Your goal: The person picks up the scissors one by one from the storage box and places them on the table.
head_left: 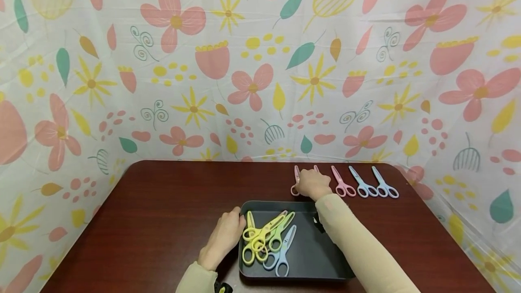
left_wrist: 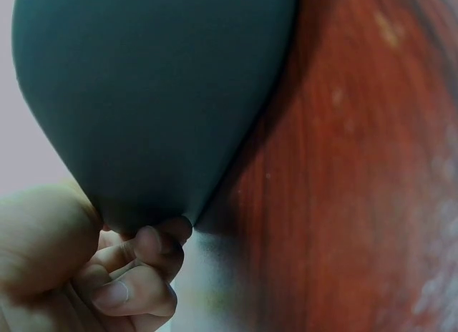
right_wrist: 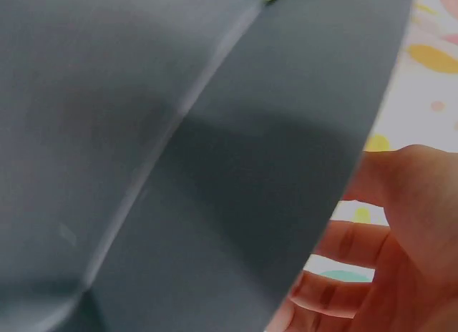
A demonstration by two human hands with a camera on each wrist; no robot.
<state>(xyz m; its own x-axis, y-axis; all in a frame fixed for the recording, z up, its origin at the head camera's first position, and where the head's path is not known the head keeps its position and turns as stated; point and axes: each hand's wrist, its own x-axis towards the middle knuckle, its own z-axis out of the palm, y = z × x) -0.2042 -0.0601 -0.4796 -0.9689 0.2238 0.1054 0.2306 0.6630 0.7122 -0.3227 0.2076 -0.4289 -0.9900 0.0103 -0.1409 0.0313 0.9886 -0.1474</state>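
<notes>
From the tray's [head_left: 321, 259] centre, you're facing a free lane over the table [head_left: 183, 193] toward 11 o'clock; your left hand [head_left: 224, 234] is blocking 9, your right sleeve [head_left: 358, 243] is barring 3, scissors [head_left: 337, 175] are lining 12 to 2.

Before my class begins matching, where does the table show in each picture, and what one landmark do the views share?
Head: the brown table spreads across the lower part of the picture, beneath the tray.
Left wrist: it fills most of the right side, next to the tray.
Right wrist: not in this picture.
Shared landmark: the dark grey tray, visible in all three.
</notes>
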